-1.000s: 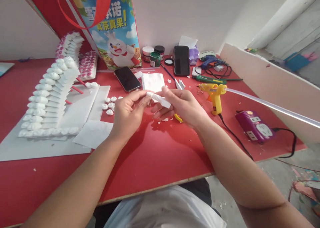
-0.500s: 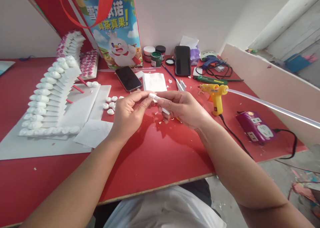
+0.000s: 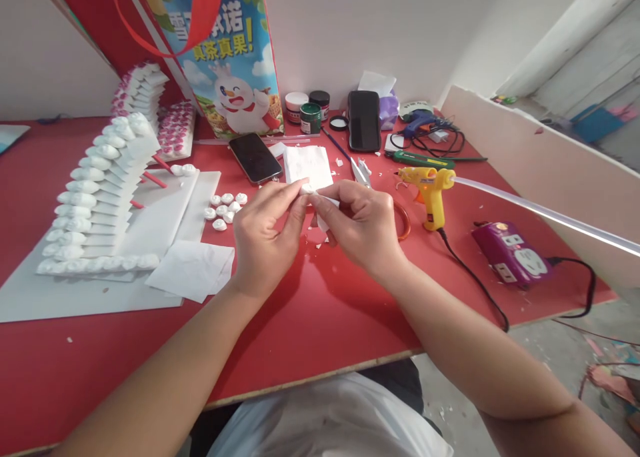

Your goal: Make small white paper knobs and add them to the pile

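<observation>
Between my two hands is a strip of white paper (image 3: 327, 207), partly rolled at its left end. My left hand (image 3: 270, 233) pinches the rolled end with thumb and forefinger. The loose tail lies in the closed fingers of my right hand (image 3: 363, 227), which hides part of it. Just beyond my fingers is a stack of white paper squares (image 3: 309, 165). Small white rolled paper flowers (image 3: 227, 207) lie in a group left of my left hand. Scissors with orange handles (image 3: 404, 220) lie partly behind my right hand.
At left, a curved white structure (image 3: 107, 197) edged with paper flowers stands on white boards. A phone (image 3: 256, 158), paint jars (image 3: 311, 118) and a printed bag (image 3: 235, 77) are behind. On the right are a yellow glue gun (image 3: 429, 190) with its cord and a purple power strip (image 3: 515, 253).
My right hand has turned and shifted slightly, its fingers more curled over the paper. The rolled end is now more covered by my fingertips, and the orange scissor handle shows.
</observation>
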Motion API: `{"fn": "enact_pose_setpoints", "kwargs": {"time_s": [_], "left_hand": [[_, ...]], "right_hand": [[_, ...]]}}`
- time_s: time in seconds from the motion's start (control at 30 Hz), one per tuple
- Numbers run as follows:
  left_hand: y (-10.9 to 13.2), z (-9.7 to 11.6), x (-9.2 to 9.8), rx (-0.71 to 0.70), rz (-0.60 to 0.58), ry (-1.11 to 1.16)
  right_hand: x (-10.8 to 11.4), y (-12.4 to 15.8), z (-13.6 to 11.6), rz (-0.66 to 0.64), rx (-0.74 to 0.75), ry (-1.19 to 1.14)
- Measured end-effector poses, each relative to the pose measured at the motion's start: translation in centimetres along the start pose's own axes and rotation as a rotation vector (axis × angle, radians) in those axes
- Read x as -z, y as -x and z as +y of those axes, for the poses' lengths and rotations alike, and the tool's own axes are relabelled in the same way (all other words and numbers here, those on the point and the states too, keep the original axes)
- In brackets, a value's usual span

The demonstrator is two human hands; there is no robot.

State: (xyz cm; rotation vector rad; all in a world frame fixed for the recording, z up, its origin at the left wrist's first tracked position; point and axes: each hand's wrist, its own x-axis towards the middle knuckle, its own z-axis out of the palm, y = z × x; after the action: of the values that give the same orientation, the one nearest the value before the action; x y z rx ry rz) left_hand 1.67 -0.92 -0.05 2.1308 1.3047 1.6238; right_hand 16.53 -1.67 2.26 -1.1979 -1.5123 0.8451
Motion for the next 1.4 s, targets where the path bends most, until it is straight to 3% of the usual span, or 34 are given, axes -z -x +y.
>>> {"fn": "enact_pose_setpoints", "kwargs": {"time_s": [0.17, 0.23, 0.4, 0.47, 0.7, 0.8, 0.93, 1.0, 1.23, 1.4], "left_hand": [[0.1, 0.0, -0.1, -0.085, 0.012, -0.022], [-0.1, 0.0, 0.2, -0.005, -0.035, 0.092], [-0.8, -0.8, 1.0, 0.349, -0.181, 0.479], [-0.9, -1.1, 1.1, 0.416, -0.21, 0.551], [-1.0, -0.7, 1.2, 0.317, -0.205, 0.396], [-0.9, -0.7, 1.1, 0.329, -0.179, 0.366], [-0.9, -1.2, 1.0, 0.404, -0.185, 0.426], [-0.8, -1.3, 1.0, 0.398, -0.179, 0.411], [-1.2, -1.4, 1.2, 0.282, -0.175, 0.337], [-1.1, -1.5, 1.1, 0.258, -0.164, 0.294]], "right_hand": [[0.5, -0.2, 0.1, 0.014, 0.048, -0.062], [1.0, -0.4, 0.2, -0.023, 0.064, -0.058], [1.7, -0.9, 0.6, -0.134, 0.131, 0.012], [1.7, -1.0, 0.7, -0.148, 0.148, 0.014], [0.7, -0.6, 0.8, -0.083, 0.094, 0.061], [0.8, -0.8, 0.3, -0.131, -0.052, -0.109], [1.5, -1.8, -0.1, -0.293, -0.489, -0.52], [1.7, -2.2, -0.1, -0.364, -0.626, -0.651], [1.8, -2.5, 0.2, -0.488, -0.728, -0.89], [1.5, -2.1, 0.4, -0.415, -0.626, -0.862]]}}
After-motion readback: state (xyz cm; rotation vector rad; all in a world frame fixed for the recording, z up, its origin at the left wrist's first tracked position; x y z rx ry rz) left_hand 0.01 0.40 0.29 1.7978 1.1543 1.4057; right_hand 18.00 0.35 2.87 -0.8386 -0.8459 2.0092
